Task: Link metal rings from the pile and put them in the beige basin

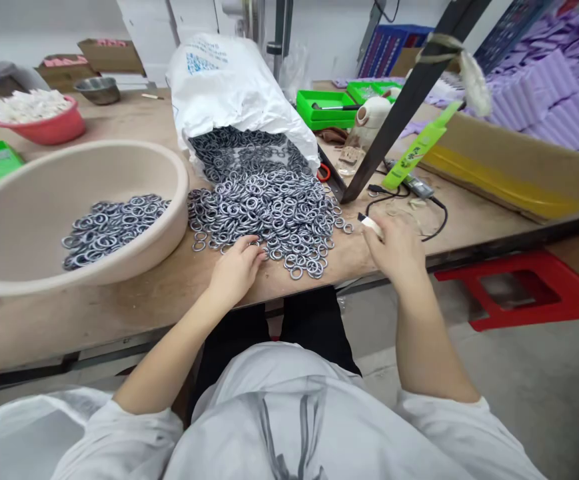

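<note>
Grey rings (274,207) sit in a loose pile mid-surface, spilling from the mouth of a white bag (229,80) that lies on its side on the far side of the pile. More rings inside the bag. Second batch of rings in the big beige basin (14,200), left of the pile; they cover only the right part of its floor.

Left hand (234,270): at the near-left edge of the pile, fingers curled, tips close together among the rings. Can't tell if its grip has a ring pinched.

Right hand (400,247): right of the pile, apart from it, above the surface (144,313). Grip is closed around a small white-handled tool (373,227), dark tip pointing left toward the rings.

Near the right hand: black cable (442,230) on the far side; slanted dark metal bar (394,113) further left, foot on the surface just right of the pile; lime-green tube (422,147) right of the bar.

Far left: red bowl (69,127) of white pieces, metal bowl (96,92) to its right. Far right of the bag: green tray (319,117). Red stool (524,287) stands right of the surface's near edge.
</note>
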A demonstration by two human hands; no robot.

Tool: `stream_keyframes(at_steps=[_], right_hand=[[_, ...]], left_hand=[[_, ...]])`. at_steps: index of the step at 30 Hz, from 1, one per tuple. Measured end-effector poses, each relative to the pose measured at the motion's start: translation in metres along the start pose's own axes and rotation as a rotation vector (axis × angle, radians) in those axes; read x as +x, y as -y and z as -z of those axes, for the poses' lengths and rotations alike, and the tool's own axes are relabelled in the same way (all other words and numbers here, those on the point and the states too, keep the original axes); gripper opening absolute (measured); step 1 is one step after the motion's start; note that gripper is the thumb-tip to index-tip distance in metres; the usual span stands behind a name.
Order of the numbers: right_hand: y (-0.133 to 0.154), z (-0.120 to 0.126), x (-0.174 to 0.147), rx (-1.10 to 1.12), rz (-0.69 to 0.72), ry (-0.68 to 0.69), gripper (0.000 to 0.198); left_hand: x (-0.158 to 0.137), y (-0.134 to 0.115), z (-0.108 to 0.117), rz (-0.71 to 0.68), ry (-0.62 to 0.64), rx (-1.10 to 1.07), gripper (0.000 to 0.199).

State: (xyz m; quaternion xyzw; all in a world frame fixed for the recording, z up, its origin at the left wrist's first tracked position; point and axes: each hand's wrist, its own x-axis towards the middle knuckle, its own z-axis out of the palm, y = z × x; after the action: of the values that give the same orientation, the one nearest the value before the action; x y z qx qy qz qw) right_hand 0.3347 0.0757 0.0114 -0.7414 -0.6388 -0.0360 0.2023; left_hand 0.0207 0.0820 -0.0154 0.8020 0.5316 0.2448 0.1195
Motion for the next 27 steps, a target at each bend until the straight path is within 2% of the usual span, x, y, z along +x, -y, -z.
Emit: stream_keyframes(at_steps=[2, 4, 5, 7, 10, 13, 17, 20, 24, 25, 27], right_hand=[[0.022, -0.015, -0.020, 0.181, 0.024, -0.010, 0.040], [0.045, -0.036, -0.037, 0.316, 0.220, 0.045, 0.040], [0.056, -0.045, -0.043, 0.346, 0.275, 0.078, 0.041], [0.074, -0.058, -0.047, 0.391, 0.291, 0.112, 0.037], [0.095, -0.058, -0.045, 0.602, 0.263, 0.068, 0.035], [0.116, -0.046, -0.046, 0.931, 0.354, 0.141, 0.040], [0.140, -0.042, -0.057, 1.098, 0.426, 0.269, 0.031], [0.151, -0.049, -0.064, 1.192, 0.355, 0.324, 0.027], [0.162, -0.054, -0.063, 1.382, 0.147, 0.608, 0.036], [0.163, -0.053, -0.062, 1.376, 0.141, 0.626, 0.039], [0.161, -0.050, -0.061, 1.245, 0.236, 0.517, 0.042]], left_hand=[[-0.004, 0.000, 0.002, 0.083, -0.089, -0.198, 0.022], [-0.011, -0.003, 0.002, 0.194, -0.126, -0.431, 0.024], [-0.015, -0.006, 0.002, 0.248, -0.131, -0.552, 0.025], [-0.023, -0.012, 0.003, 0.337, -0.133, -0.779, 0.028], [-0.033, -0.022, 0.005, 0.430, -0.134, -1.017, 0.035], [-0.040, -0.031, 0.008, 0.479, -0.109, -1.164, 0.041], [-0.049, -0.037, 0.006, 0.489, -0.067, -1.291, 0.048], [-0.053, -0.038, 0.002, 0.498, -0.033, -1.358, 0.052], [-0.052, -0.037, 0.000, 0.590, -0.123, -1.473, 0.050], [-0.051, -0.038, 0.000, 0.626, -0.139, -1.501, 0.050], [-0.049, -0.039, 0.002, 0.673, -0.152, -1.542, 0.050]])
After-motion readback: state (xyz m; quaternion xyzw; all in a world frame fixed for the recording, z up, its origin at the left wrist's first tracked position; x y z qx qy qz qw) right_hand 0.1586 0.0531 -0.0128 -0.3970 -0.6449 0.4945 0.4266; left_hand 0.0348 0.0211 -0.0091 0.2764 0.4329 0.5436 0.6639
